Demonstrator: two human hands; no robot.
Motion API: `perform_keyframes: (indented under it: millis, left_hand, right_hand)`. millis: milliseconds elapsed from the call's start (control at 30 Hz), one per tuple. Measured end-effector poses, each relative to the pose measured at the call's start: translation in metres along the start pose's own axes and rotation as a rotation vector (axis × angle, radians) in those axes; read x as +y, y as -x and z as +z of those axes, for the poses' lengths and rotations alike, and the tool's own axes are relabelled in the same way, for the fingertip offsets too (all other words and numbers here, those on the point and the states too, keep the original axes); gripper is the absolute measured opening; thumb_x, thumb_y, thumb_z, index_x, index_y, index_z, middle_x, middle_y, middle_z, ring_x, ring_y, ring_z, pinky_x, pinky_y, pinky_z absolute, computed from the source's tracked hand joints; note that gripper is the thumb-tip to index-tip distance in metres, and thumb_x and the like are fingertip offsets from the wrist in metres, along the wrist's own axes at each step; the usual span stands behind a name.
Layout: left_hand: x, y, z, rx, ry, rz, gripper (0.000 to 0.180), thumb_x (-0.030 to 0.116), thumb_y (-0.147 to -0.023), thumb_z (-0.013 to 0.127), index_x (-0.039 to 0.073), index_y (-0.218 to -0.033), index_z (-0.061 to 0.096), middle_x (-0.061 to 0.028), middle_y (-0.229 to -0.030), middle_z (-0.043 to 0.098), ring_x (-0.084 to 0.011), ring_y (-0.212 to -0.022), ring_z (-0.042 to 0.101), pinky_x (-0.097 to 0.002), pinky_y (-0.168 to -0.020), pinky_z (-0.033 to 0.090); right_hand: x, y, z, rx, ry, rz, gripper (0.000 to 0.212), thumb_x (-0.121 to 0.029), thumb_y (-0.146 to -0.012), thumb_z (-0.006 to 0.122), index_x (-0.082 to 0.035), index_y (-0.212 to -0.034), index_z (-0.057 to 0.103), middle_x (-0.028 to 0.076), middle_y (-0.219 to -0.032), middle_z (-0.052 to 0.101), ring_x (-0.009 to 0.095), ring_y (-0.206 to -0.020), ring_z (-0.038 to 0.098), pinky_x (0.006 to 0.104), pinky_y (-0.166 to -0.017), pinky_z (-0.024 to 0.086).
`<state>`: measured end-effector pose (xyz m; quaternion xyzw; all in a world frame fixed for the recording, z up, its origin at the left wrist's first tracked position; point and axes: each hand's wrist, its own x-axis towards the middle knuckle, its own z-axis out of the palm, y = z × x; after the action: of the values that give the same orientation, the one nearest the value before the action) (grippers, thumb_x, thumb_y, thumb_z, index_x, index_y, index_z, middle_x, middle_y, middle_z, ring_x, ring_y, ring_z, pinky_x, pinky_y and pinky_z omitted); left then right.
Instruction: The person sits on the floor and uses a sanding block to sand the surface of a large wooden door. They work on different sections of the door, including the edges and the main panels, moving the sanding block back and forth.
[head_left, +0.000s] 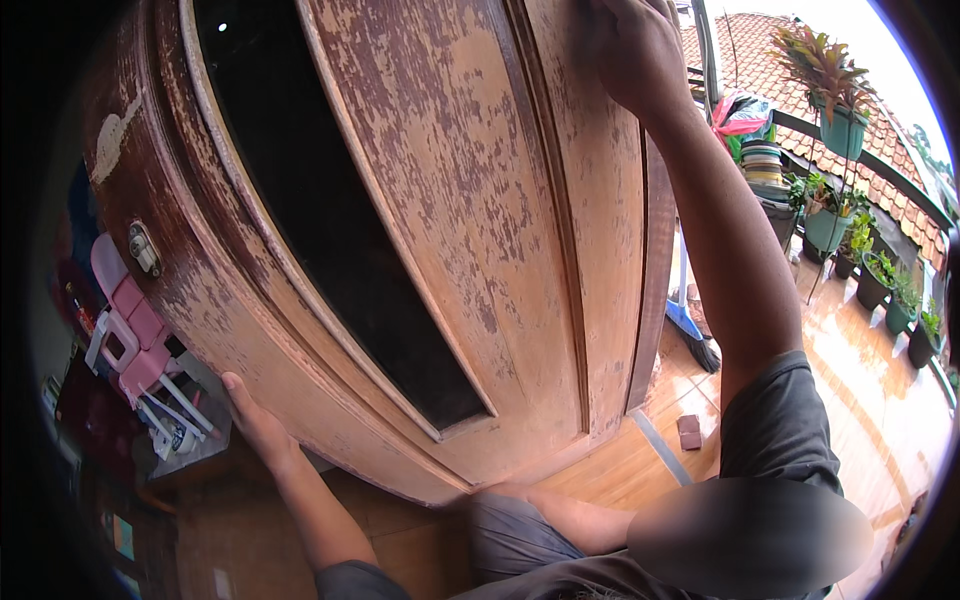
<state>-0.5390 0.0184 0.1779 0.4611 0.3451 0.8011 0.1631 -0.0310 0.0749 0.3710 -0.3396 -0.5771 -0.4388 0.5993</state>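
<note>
A wooden door [470, 150] fills the middle, its dark brown finish worn in patches down to pale wood. A long dark glass panel [340, 220] is set in it, and a metal lock plate [144, 248] sits near its left edge. My left hand [258, 418] grips that edge low down, thumb showing, the other fingers mostly hidden. Raised high, my right hand [635, 55] is against the door's upper right part with fingers curled. The picture's top edge and blur hide what it holds, if anything.
A small reddish-brown block [689, 432] lies on the tiled floor [840, 440], right of the door. Beyond it stands a blue broom [686, 322]. Potted plants [875, 280] line the railing. At left, a pink chair [137, 335] stands behind the door.
</note>
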Motion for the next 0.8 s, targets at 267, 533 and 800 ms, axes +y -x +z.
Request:
perform_keyframes:
  millis: [267,533,800]
  left_hand:
    - [-0.004,-0.001,0.002,-0.004,0.051,-0.034,0.089,0.059,-0.104,0.049,-0.004,-0.16,0.023,-0.022,-0.165,0.028,-0.0338,-0.149,0.034,-0.0439,-0.123,0.027]
    - [-0.005,-0.001,0.0,-0.009,0.026,-0.032,0.087,0.058,-0.104,0.049,-0.005,-0.16,0.024,-0.0231,-0.164,0.029,-0.0344,-0.149,0.035,-0.044,-0.122,0.029]
    - [-0.007,-0.001,0.002,0.012,0.035,-0.051,0.089,0.059,-0.103,0.05,-0.004,-0.16,0.022,-0.0223,-0.164,0.028,-0.0344,-0.148,0.035,-0.0446,-0.121,0.031]
  right_hand:
    - [-0.039,0.072,-0.02,-0.065,0.12,0.116,0.043,-0.014,-0.105,0.049,-0.018,-0.146,0.059,0.004,-0.15,0.059,0.035,-0.149,0.041,0.0483,-0.121,0.028]
    - [-0.014,0.034,-0.009,0.001,0.047,0.04,0.047,-0.013,-0.099,0.053,-0.014,-0.146,0.057,0.006,-0.152,0.056,0.032,-0.147,0.044,0.0456,-0.121,0.03]
    - [0.0,-0.012,-0.001,-0.014,-0.592,0.177,0.061,-0.005,-0.084,0.062,0.001,-0.144,0.054,0.016,-0.152,0.054,0.031,-0.143,0.048,0.0392,-0.12,0.033]
